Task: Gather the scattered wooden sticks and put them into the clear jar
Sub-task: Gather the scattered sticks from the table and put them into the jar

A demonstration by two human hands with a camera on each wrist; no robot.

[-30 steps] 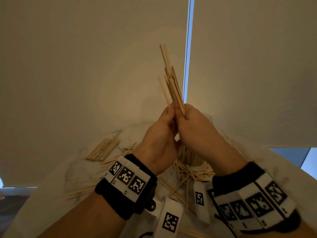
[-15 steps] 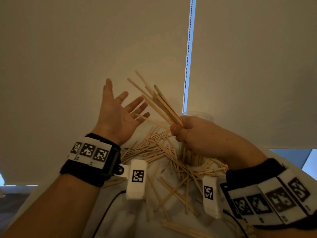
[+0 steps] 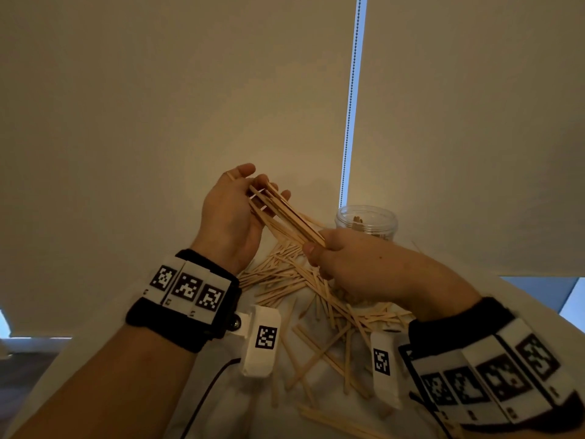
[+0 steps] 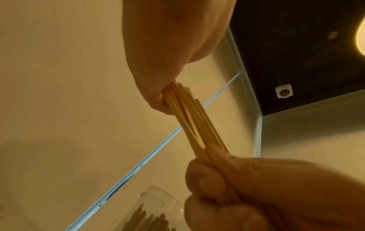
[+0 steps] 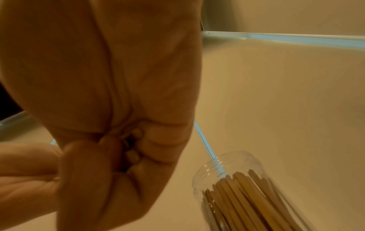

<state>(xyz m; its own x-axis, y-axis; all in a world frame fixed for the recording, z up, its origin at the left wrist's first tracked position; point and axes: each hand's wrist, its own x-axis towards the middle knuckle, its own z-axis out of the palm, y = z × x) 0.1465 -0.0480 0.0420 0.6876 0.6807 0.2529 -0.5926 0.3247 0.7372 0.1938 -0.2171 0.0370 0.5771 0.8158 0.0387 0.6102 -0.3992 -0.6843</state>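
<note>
A bundle of wooden sticks [image 3: 285,213] slants up to the left between my two hands above the table. My right hand [image 3: 319,247] grips its lower end in a fist. My left hand [image 3: 264,185] holds the upper end between thumb and curled fingers. The left wrist view shows the bundle [image 4: 189,120] pinched at the top by my left fingers [image 4: 154,96], with the right hand [image 4: 256,187] below. The clear jar [image 3: 367,221] stands upright just behind my right hand, with several sticks inside; it also shows in the right wrist view as the jar [image 5: 237,187]. Many loose sticks [image 3: 300,280] lie scattered under my hands.
The white table [image 3: 221,391] ends close to a beige roller blind [image 3: 158,122] with a bead chain [image 3: 351,90]. More loose sticks [image 3: 319,353] lie near me between my wrists. A black cable [image 3: 205,394] runs from the left wrist camera.
My left hand, open and apart half a second ago, has come back and taken the far end of the bundle. The bundle has tilted from upright down to the left.
</note>
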